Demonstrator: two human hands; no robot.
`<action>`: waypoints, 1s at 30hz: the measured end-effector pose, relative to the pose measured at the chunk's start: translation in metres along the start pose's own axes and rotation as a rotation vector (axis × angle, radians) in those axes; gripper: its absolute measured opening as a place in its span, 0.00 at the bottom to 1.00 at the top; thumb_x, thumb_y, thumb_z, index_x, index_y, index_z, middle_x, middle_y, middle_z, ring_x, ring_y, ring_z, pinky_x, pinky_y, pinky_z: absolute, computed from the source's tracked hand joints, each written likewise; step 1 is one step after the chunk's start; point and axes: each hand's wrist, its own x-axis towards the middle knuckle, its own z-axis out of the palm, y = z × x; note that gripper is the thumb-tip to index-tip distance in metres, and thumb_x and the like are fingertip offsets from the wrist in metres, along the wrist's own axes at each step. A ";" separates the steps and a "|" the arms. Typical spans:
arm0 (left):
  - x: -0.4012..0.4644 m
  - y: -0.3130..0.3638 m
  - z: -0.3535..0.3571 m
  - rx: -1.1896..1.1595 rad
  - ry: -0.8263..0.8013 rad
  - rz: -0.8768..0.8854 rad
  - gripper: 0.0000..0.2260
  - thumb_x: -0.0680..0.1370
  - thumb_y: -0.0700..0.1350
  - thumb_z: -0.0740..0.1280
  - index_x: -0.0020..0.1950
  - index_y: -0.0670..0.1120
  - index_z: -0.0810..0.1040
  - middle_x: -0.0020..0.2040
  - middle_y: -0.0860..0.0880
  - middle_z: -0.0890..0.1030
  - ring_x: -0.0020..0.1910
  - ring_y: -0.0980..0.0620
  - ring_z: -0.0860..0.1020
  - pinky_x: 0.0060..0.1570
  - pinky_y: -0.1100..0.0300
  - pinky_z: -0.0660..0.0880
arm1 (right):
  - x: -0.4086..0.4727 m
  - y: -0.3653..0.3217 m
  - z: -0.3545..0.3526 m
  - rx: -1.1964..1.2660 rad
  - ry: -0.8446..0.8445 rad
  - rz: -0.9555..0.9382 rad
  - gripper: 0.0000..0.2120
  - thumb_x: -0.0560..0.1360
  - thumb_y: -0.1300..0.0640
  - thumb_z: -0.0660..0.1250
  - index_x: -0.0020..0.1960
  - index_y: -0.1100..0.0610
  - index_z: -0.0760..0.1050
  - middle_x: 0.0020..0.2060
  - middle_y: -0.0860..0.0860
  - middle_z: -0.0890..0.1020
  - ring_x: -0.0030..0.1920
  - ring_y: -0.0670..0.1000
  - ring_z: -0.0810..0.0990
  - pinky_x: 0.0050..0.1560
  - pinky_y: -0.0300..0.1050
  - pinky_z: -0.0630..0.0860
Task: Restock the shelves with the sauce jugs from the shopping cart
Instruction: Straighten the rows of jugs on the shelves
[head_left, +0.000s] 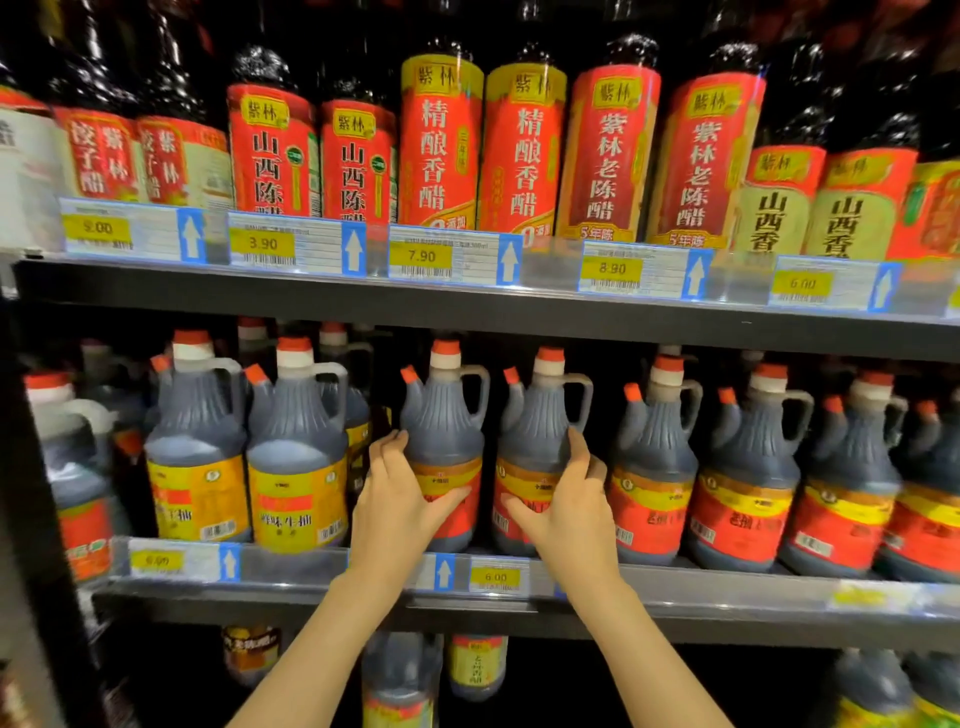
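Two bare hands reach to the middle shelf (519, 608), each on its own sauce jug. The left hand (400, 512) grips the left jug (444, 447): its fingers (389, 449) curl round the jug's left side and the thumb lies across the red label at the front. The right hand (569, 512) holds the right jug (537, 452) in the same way, fingers wrapped round its right side below the handle, thumb pressed on the label. Both jugs stand upright at the front edge of the shelf, just beside each other with a narrow dark gap between them. They have dark contents, orange caps, side handles and red-and-yellow labels.

To the left of them stand jugs with yellow labels (296, 499); to the right, a row of red-labelled jugs (737, 504) of the same kind. Price tags (496, 576) run along the shelf rail. The upper shelf (467, 306) carries tall dark bottles (441, 145) with red labels, and more bottles show on the shelf below.
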 end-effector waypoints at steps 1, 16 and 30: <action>-0.001 0.000 -0.001 -0.021 0.003 0.004 0.39 0.67 0.53 0.75 0.69 0.38 0.62 0.67 0.41 0.67 0.63 0.39 0.71 0.55 0.48 0.71 | 0.000 0.001 0.000 0.004 0.002 -0.005 0.48 0.68 0.46 0.73 0.76 0.55 0.46 0.65 0.60 0.66 0.58 0.61 0.76 0.53 0.50 0.76; -0.009 -0.012 -0.018 -0.087 0.028 0.005 0.38 0.67 0.52 0.76 0.69 0.39 0.62 0.67 0.43 0.68 0.64 0.42 0.71 0.56 0.51 0.71 | -0.014 -0.005 -0.002 0.061 -0.001 -0.059 0.48 0.68 0.46 0.73 0.76 0.54 0.45 0.64 0.58 0.66 0.61 0.57 0.74 0.55 0.45 0.74; -0.007 -0.015 -0.019 -0.118 -0.008 0.017 0.39 0.67 0.51 0.76 0.70 0.39 0.62 0.67 0.42 0.68 0.66 0.42 0.69 0.59 0.50 0.69 | -0.015 -0.006 -0.002 0.102 -0.003 -0.060 0.48 0.68 0.47 0.73 0.76 0.54 0.45 0.64 0.57 0.65 0.62 0.57 0.74 0.55 0.45 0.74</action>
